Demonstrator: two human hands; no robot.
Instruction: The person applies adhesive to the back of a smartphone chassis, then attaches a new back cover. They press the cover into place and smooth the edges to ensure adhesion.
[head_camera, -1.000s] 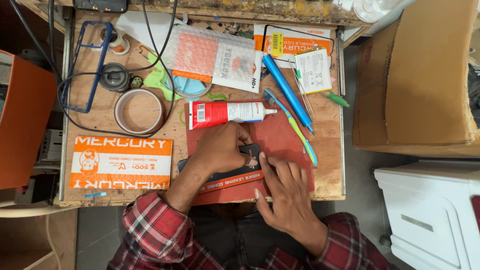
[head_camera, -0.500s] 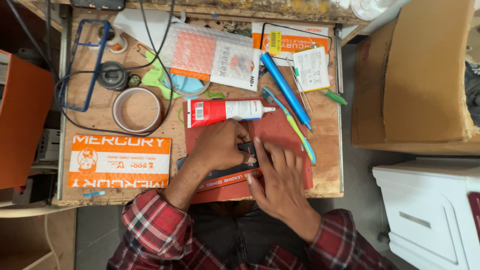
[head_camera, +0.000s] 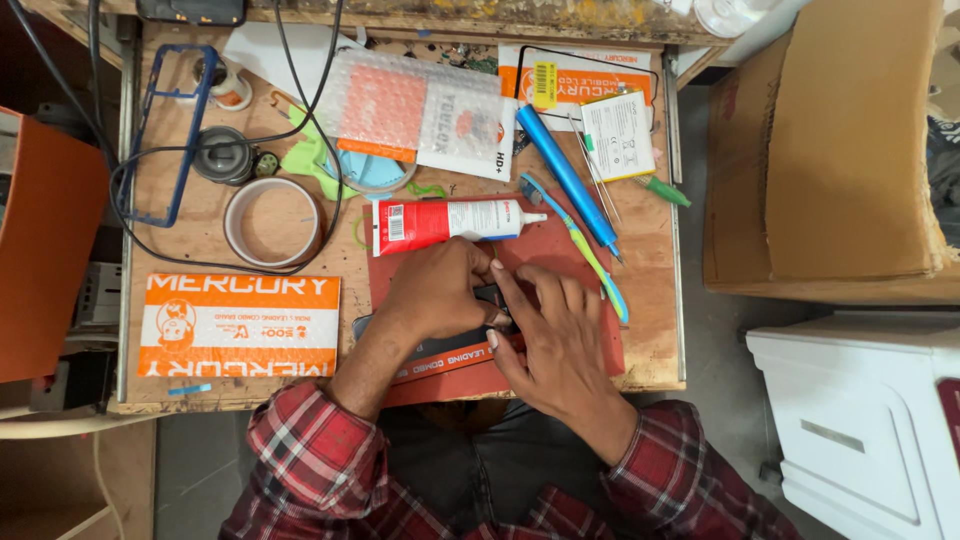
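Both my hands rest on a dark flat phone-like device (head_camera: 440, 340) lying on a red mat (head_camera: 560, 260) on the wooden workbench (head_camera: 350, 250). My left hand (head_camera: 435, 290) covers the device's upper part with fingers curled over it. Beside it my right hand (head_camera: 550, 335) presses fingertips onto the device's right edge; most of the device is hidden under the hands. A red and white glue tube (head_camera: 450, 220) lies just beyond my left hand. To the right of my right hand lies a green and blue toothbrush (head_camera: 585, 255).
A blue cylindrical tool (head_camera: 570, 180), a white battery pack (head_camera: 618, 135), bubble-wrap packet (head_camera: 400, 105), tape roll (head_camera: 272, 220), black cables (head_camera: 160, 160) and an orange flat box (head_camera: 240, 325) crowd the bench. A cardboard box (head_camera: 840, 150) and white cabinet (head_camera: 870, 420) stand at the right.
My right hand has slid up and left, closing in beside my left hand on the device. The left hand has stayed nearly still.
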